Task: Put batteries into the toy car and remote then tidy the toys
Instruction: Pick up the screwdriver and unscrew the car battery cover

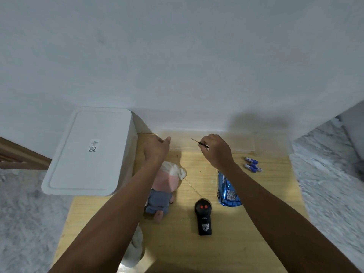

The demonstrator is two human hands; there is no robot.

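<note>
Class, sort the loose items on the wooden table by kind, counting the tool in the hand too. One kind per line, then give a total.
Batteries: 3
Toy car: 1
Remote: 1
Doll: 1
Screwdriver, pinched in the right hand: 1
White storage box: 1
Total: 8

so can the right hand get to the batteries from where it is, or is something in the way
Probably yes. The batteries lie in the open on the wooden table, just right of the right hand, with nothing between them. But that hand is pinching a small screwdriver, so it would likely have to put that down first.
</note>
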